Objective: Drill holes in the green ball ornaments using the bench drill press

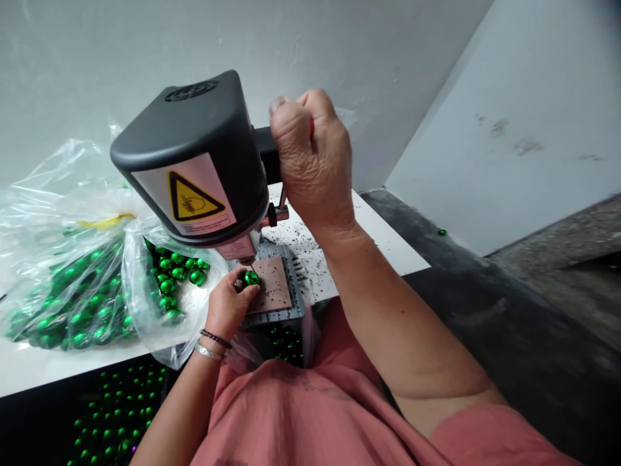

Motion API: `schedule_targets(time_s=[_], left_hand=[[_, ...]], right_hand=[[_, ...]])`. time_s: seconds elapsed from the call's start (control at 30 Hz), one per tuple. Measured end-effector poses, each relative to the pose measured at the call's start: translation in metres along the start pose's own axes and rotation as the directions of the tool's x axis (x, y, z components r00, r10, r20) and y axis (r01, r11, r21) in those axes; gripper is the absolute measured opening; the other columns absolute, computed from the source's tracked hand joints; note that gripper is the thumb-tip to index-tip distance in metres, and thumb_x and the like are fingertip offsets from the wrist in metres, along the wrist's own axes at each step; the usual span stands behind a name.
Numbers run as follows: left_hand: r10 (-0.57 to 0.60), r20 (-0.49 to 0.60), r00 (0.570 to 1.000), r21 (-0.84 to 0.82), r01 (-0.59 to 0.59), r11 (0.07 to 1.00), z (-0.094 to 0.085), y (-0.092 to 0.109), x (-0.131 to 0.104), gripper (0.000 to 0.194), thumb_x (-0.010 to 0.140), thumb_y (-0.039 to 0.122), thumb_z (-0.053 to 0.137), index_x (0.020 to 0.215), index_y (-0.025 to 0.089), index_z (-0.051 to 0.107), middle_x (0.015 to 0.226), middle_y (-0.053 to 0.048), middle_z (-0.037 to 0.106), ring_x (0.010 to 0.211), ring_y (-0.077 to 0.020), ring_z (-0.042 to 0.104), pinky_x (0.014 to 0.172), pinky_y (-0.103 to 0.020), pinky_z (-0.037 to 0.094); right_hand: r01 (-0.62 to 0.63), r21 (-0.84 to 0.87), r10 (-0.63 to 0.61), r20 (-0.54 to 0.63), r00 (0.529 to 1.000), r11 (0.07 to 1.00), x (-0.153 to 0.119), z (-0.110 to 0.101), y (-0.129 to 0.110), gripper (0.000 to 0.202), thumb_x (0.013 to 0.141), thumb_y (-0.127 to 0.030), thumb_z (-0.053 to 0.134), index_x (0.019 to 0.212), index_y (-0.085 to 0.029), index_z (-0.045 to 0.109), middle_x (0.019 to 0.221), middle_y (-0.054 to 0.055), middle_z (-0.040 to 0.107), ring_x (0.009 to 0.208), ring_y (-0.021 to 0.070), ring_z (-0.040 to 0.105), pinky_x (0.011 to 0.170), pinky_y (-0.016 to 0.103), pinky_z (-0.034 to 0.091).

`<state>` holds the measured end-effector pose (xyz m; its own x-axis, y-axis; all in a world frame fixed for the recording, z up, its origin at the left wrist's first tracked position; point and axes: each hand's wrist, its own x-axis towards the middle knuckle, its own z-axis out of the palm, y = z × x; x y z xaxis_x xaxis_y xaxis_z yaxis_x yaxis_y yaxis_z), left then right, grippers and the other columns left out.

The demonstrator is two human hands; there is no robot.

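With thumb and fingers, my left hand grips a shiny green ball on a brown board. The board lies on the grey slotted base of a black bench drill press. Its thin bit points down at the ball; whether the tip touches it I cannot tell. My right hand is wrapped round the drill's lever handle, high on the machine's right side. The fist hides most of the handle, with a bit of red showing.
Clear plastic bags full of green balls lie left of the drill on the white table. Dark shavings are scattered right of the base. More green balls sit below the table edge, and one green ball lies on the floor.
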<state>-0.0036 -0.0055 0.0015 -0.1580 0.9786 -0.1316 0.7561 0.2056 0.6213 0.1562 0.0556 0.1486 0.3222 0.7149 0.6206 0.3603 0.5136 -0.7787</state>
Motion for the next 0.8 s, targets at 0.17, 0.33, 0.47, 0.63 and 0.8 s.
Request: schedule_targets(time_s=[0.17, 0.33, 0.47, 0.63, 0.8], left_hand=[[0.174, -0.034, 0.984, 0.138, -0.168, 0.976, 0.0051, 0.0011, 0.0027, 0.041, 0.069, 0.028, 0.063, 0.109, 0.019, 0.063, 0.106, -0.006, 0.065, 0.090, -0.0190, 0.061, 0.083, -0.031, 0.047], [0.271, -0.027, 0.962, 0.143, -0.265, 0.954, 0.0074, -0.0023, 0.0037, 0.038, 0.070, 0.026, 0.064, 0.107, 0.020, 0.064, 0.114, -0.007, 0.062, 0.102, -0.0201, 0.059, 0.093, -0.032, 0.044], [0.277, 0.000, 0.961, 0.100, -0.276, 0.956, 0.0059, -0.0048, 0.0012, 0.038, 0.074, 0.035, 0.062, 0.110, 0.021, 0.063, 0.119, -0.008, 0.060, 0.109, -0.0210, 0.056, 0.096, -0.031, 0.041], [0.253, 0.047, 0.966, 0.137, -0.257, 0.957, 0.0035, -0.0025, 0.0020, 0.041, 0.078, 0.037, 0.058, 0.114, 0.017, 0.061, 0.120, -0.010, 0.060, 0.111, -0.0221, 0.056, 0.097, -0.031, 0.041], [0.225, 0.108, 0.968, 0.181, -0.242, 0.953, 0.0007, 0.0022, 0.0070, 0.043, 0.076, 0.038, 0.059, 0.115, 0.019, 0.060, 0.119, -0.009, 0.063, 0.108, -0.0229, 0.058, 0.093, -0.033, 0.043]], right_hand=[[0.009, 0.039, -0.010, 0.009, 1.000, 0.999, -0.0007, -0.0006, 0.0010, 0.032, 0.083, -0.040, 0.047, 0.063, -0.022, 0.029, 0.059, -0.004, 0.037, 0.055, 0.0084, 0.033, 0.056, 0.022, 0.034], [0.008, 0.025, -0.009, 0.014, 1.000, 1.000, -0.0004, -0.0006, 0.0018, 0.032, 0.084, -0.039, 0.047, 0.064, -0.021, 0.030, 0.059, -0.004, 0.037, 0.055, 0.0076, 0.033, 0.057, 0.022, 0.034], [0.047, 0.034, -0.047, 0.006, 0.999, 0.998, -0.0007, -0.0008, 0.0018, 0.033, 0.084, -0.042, 0.044, 0.064, -0.020, 0.031, 0.059, -0.004, 0.037, 0.055, 0.0066, 0.033, 0.057, 0.022, 0.034], [0.024, -0.023, -0.023, 0.026, 0.999, 0.999, -0.0005, -0.0015, 0.0013, 0.031, 0.085, -0.038, 0.044, 0.064, -0.020, 0.029, 0.058, -0.004, 0.036, 0.056, 0.0068, 0.033, 0.057, 0.020, 0.033], [0.078, -0.041, -0.077, 0.027, 0.997, 0.996, -0.0010, -0.0038, 0.0020, 0.033, 0.084, -0.042, 0.042, 0.064, -0.020, 0.029, 0.057, -0.004, 0.031, 0.056, 0.0067, 0.029, 0.056, 0.020, 0.031]])
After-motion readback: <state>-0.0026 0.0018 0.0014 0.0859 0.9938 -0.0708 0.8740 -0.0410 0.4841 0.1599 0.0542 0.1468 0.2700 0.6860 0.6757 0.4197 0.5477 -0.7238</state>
